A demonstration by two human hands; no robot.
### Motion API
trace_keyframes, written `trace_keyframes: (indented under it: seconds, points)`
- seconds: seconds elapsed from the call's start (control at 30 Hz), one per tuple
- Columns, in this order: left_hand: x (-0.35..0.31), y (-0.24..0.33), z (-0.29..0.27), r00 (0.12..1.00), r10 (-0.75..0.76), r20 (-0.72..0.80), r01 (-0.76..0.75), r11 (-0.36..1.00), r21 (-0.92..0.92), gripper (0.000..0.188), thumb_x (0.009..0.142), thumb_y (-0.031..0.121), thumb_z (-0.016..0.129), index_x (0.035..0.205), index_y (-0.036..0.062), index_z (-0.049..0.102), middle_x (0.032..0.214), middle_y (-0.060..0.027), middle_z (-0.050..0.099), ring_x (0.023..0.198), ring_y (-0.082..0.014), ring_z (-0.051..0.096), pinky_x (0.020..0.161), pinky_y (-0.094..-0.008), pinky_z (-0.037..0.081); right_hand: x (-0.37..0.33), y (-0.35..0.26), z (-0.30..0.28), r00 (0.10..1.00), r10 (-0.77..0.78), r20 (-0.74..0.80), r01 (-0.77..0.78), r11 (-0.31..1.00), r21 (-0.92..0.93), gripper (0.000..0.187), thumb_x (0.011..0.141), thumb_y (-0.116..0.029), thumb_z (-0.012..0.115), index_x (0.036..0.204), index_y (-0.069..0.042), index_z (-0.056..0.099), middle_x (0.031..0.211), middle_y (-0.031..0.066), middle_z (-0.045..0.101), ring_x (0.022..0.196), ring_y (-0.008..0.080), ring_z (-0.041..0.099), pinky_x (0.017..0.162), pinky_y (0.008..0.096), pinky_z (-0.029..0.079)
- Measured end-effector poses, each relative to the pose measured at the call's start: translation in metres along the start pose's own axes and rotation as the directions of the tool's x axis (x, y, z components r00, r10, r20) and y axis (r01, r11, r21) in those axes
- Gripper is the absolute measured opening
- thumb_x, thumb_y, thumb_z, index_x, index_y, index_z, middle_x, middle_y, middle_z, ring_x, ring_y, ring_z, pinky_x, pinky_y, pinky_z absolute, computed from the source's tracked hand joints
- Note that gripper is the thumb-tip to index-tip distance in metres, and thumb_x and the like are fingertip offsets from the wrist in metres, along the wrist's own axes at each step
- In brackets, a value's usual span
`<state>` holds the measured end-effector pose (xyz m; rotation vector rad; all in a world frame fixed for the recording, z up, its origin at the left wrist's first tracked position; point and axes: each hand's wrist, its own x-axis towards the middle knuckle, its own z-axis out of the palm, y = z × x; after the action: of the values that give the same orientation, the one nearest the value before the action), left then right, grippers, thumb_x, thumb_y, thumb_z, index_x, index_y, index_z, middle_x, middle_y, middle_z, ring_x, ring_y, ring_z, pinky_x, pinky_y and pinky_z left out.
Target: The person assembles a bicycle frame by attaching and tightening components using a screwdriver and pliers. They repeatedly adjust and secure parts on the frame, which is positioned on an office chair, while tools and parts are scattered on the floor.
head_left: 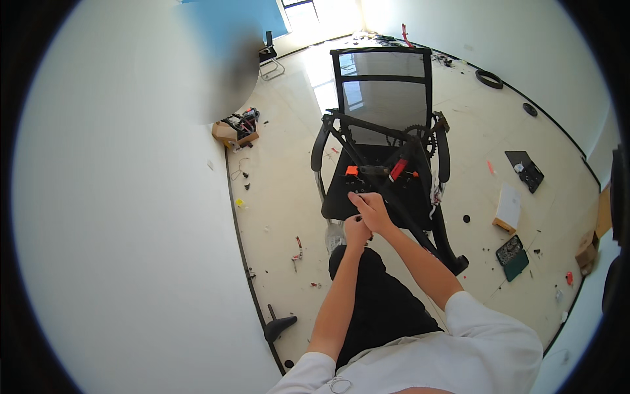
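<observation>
My left hand point(356, 232) and my right hand point(374, 213) meet in front of the front edge of a black office chair seat point(337, 205). Both are closed, the right one just above and beyond the left. A small dark bit shows between them, too small to name. Across the chair lies a black bicycle frame point(408, 210), with a toothed chainring point(426, 139) near the right armrest. On the seat beyond my hands are an orange piece point(352, 171) and small dark parts. A red piece point(398, 170) sits against the frame.
A bicycle saddle point(280, 327) lies at the left wall. To the right are an open green case point(516, 262) of small parts, a white box point(508, 207), a black case point(529, 174) and a tyre point(489, 79). A cardboard box point(226, 134) stands far left.
</observation>
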<state>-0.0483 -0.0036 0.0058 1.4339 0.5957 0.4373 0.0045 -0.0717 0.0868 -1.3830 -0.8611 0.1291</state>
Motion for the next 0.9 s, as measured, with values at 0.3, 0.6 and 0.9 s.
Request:
trace_keyframes:
  seconds: [0.3, 0.6, 0.9]
  points:
    - [-0.003, -0.003, -0.003, 0.969, -0.232, 0.085, 0.245, 0.866, -0.436, 0.027, 0.09, 0.028, 0.064, 0.077, 0.0042, 0.058, 0.059, -0.0033, 0.055, 0.045, -0.013, 0.05, 0.043, -0.028, 0.038, -0.028, -0.051, 0.041, 0.884, -0.07, 0.462, 0.391, 0.654, -0.648, 0.056, 0.088, -0.049, 0.061, 0.058, -0.002, 0.056, 0.053, 0.0135, 0.053, 0.051, 0.0335, 0.056, 0.06, 0.043, 0.045]
    - [-0.025, -0.004, 0.027, 0.984, -0.147, 0.105, 0.163, 0.972, -0.171, 0.026, 0.09, 0.025, 0.065, 0.073, 0.0052, 0.058, 0.055, -0.0013, 0.052, 0.043, -0.01, 0.047, 0.043, -0.0258, 0.036, 0.003, 0.001, -0.052, 0.778, 0.606, 0.164, -0.49, 0.422, 0.763, 0.048, 0.098, -0.036, 0.052, 0.059, -0.019, 0.03, 0.051, -0.0072, 0.022, 0.041, 0.0051, 0.023, 0.035, 0.0244, 0.016]
    - [-0.036, 0.008, 0.042, 0.97, 0.178, 0.165, -0.21, 0.957, 0.199, 0.028, 0.081, 0.009, 0.067, 0.062, -0.0065, 0.053, 0.048, 0.0006, 0.045, 0.05, -0.0033, 0.042, 0.047, -0.0241, 0.032, -0.07, 0.099, -0.089, 0.721, 0.656, 0.222, -0.238, -0.067, 0.969, 0.036, 0.1, -0.027, 0.05, 0.068, -0.014, 0.038, 0.057, -0.0064, 0.029, 0.05, 0.0071, 0.032, 0.049, 0.0236, 0.03]
